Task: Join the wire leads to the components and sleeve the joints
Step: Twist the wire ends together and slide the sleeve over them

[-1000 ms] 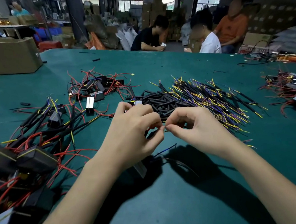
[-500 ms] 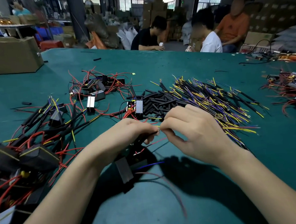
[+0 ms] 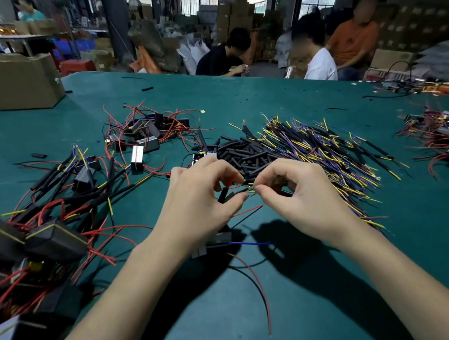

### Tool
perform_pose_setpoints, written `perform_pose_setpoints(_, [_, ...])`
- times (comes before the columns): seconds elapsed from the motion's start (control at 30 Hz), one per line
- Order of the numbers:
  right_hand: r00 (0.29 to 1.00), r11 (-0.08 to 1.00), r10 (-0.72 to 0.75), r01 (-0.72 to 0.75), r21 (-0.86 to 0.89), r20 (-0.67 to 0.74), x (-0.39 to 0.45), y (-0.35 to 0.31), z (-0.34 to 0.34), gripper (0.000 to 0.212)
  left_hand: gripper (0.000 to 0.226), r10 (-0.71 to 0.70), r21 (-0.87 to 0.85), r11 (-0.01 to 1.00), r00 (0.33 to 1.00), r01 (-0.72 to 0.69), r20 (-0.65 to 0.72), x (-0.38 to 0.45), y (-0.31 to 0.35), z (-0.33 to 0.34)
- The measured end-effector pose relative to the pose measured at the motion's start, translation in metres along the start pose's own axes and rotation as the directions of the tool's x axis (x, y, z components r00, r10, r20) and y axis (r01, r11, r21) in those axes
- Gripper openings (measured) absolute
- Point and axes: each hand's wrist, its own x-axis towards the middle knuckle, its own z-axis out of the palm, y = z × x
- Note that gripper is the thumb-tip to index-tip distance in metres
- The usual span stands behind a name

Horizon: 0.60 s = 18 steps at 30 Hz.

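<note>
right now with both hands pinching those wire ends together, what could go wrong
1. The left hand and right hand meet at a tiny joint; thin strands could slip apart before a sleeve covers them.
2. The component hangs under the left hand with a loose red lead and blue lead trailing; these could snag.
3. The pile of yellow and purple wires lies right beside the right hand and could be swept or tangled.
</note>
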Motion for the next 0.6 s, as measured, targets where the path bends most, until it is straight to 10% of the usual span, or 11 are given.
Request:
perform_pose_setpoints(0.33, [0.993, 0.984, -0.115, 0.116, -0.138, 0.011, -0.0004, 0.0039, -0.0008, 0.01, 0.004, -0.082, -0.124, 0.988, 0.993, 0.092, 0.083, -0.0002, 0.0005, 0.0055])
perform_pose_setpoints(0.5, [0.916, 0.766, -0.399, 0.363, -0.53, 0.051, -0.0001, -0.0032, 0.0003, 0.008, 0.015, -0.249, -0.388, 0.818, 0.869, 0.425, 0.428, 0.0022, 0.0002, -0.0018])
perform_pose_setpoints(0.6, [0.945, 0.851, -0.328, 0.3, -0.432, 0.009, -0.0014, -0.0034, -0.0004, 0.005, 0.009, -0.229, -0.355, 0.861, 0.9, 0.365, 0.371, 0.0021, 0.0001, -0.0016])
